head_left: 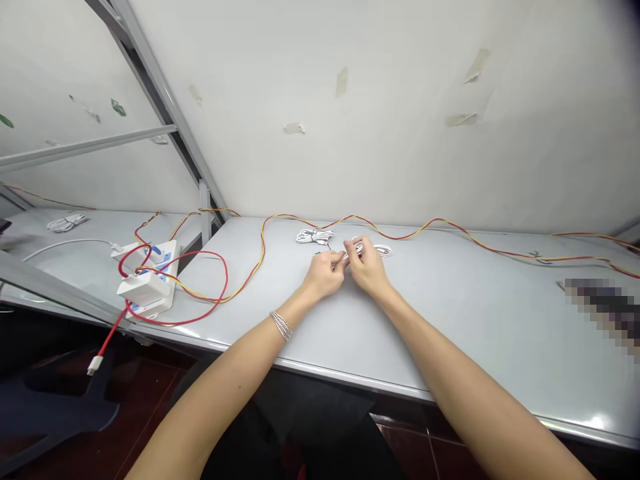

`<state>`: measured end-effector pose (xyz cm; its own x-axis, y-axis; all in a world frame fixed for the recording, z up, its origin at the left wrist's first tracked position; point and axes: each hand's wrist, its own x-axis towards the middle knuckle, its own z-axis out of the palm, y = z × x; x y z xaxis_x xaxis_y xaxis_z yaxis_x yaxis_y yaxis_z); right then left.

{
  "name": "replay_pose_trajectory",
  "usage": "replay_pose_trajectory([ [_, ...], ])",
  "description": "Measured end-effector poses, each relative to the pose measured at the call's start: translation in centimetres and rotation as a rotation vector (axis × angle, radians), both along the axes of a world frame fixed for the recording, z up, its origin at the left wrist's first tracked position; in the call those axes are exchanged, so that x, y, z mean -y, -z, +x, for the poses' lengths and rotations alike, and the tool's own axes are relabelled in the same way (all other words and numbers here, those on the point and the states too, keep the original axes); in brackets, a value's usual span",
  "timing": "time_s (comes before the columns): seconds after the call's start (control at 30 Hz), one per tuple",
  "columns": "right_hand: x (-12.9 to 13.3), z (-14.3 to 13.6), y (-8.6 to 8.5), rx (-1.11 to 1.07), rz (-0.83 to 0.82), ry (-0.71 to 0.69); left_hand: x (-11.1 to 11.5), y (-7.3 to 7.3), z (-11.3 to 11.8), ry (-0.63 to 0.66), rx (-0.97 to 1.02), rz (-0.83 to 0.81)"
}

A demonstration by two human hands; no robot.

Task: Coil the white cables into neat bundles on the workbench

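A coiled white cable (383,251) is held between my two hands over the grey tabletop, its loops sticking out to the right. My left hand (325,272) pinches its left end, fingers closed. Wrapped round the coil, my right hand (367,267) is closed too, and the two hands meet at the fingertips. The middle of the coil is partly hidden by my fingers. Just behind my left hand lies a second white cable bundle (314,237), bound with a dark tie.
A white power strip (170,257) with plugged-in chargers and a red cable (226,273) stands at the left, near a metal frame post (173,113). Twisted red-yellow wire (440,221) runs along the wall. A pixelated object (607,307) lies at the right.
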<state>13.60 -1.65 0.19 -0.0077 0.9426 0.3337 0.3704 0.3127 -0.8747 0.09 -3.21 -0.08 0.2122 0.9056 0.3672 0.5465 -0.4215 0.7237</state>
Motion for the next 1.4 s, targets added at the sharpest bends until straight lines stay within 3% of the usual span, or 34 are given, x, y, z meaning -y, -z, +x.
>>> replay_pose_trajectory([
  [0.13, -0.4, -0.2, 0.2, -0.101, -0.002, -0.055, -1.1, -0.2, -1.6, -0.130, 0.304, -0.050],
  [0.23, -1.0, 0.1, 0.5, 0.097, -0.039, -0.023, -1.8, -0.3, -2.8, -0.216, 0.386, -0.047],
  [0.3, -1.4, 0.1, 0.6, 0.246, -0.036, -0.072, -2.1, -0.2, -3.4, -0.234, 0.410, -0.041],
  [0.47, -2.5, -1.3, 0.3, 0.523, 0.003, -0.134, -2.3, 0.1, -3.4, -0.175, 0.495, -0.075],
  [0.7, -2.8, -1.5, 0.9, 0.559, -0.037, -0.084, -2.0, 0.0, -3.1, -0.054, 0.638, -0.179],
  [0.9, -2.2, 1.0, 1.7, 0.304, 0.031, 0.079, -1.4, -0.4, -2.6, 0.134, 0.719, -0.364],
  [1.07, -2.2, 0.9, 1.1, -0.055, -0.093, -0.065, -1.0, -0.7, -2.4, 0.275, 0.776, -0.558],
  [1.23, -1.2, 0.0, 0.4, -0.315, -0.266, -0.081, -0.9, -0.9, -2.5, 0.386, 0.827, -0.639],
  [1.4, -0.3, -0.4, -0.2, -0.504, -0.265, -0.181, -0.9, -0.7, -2.4, 0.413, 0.864, -0.691],
])
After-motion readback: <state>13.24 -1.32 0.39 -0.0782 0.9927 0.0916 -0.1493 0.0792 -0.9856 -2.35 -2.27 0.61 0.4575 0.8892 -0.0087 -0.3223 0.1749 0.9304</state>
